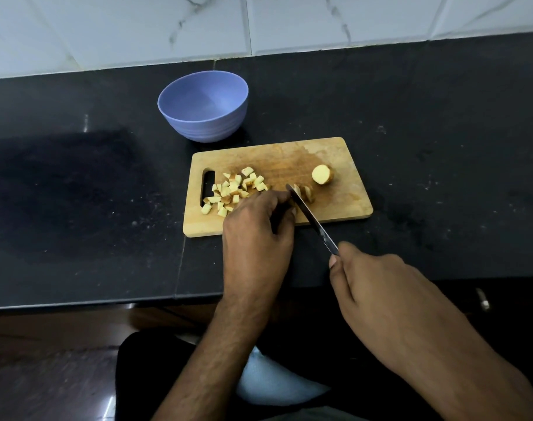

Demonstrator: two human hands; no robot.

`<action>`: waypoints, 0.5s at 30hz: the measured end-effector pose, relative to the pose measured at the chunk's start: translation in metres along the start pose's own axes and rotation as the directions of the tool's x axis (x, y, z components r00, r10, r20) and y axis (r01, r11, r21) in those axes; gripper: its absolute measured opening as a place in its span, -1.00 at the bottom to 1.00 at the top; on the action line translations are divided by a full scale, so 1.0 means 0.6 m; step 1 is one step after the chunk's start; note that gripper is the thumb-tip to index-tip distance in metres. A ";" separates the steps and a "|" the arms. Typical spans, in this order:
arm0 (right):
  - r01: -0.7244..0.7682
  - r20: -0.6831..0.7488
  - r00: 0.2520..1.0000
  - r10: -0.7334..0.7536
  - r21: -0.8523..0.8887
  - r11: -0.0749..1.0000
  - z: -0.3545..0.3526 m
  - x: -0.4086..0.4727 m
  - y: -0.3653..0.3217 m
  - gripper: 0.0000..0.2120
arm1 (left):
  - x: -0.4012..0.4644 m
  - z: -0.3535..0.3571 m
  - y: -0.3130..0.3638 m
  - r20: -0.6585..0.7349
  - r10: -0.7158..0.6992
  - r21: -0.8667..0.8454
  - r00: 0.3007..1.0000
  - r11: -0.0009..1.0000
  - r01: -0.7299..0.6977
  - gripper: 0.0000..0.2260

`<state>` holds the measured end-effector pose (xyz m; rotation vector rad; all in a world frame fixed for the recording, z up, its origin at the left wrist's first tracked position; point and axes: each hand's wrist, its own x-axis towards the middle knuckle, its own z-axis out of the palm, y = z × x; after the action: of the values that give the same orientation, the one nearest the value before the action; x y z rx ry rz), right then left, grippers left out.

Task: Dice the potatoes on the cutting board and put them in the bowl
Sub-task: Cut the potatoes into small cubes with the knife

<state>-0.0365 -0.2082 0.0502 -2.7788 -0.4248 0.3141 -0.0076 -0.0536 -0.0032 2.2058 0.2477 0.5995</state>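
A wooden cutting board (347,205) lies on the black counter. Several diced potato cubes (233,191) are heaped near its handle slot on the left. A potato end piece (322,174) lies cut face up toward the right. My left hand (256,232) holds down a partly sliced potato piece (306,192) with curled fingers. My right hand (377,281) grips the handle of a knife (312,220), whose blade tip rests against that piece beside my left fingers. An empty blue bowl (203,106) stands just behind the board's left end.
The black stone counter (76,177) stretches wide to both sides, with a white marble-tiled wall (259,22) behind. Its front edge runs just below my wrists. My lap and the floor show under it.
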 end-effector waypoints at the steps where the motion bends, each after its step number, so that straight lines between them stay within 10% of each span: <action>1: 0.003 0.003 1.000 -0.003 -0.014 1.000 0.000 0.003 0.000 -0.75 | 0.001 0.000 0.000 0.005 -0.001 -0.002 1.000 1.000 0.001 -0.80; 15: 0.019 0.077 0.997 -0.014 -0.061 0.998 0.006 0.040 0.006 -0.79 | -0.003 -0.001 0.003 -0.015 -0.007 -0.039 1.000 0.999 0.007 -0.82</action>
<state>-0.0144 -0.2026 0.0417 -2.8288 -0.4834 0.4107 -0.0097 -0.0549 -0.0023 2.1630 0.2494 0.6122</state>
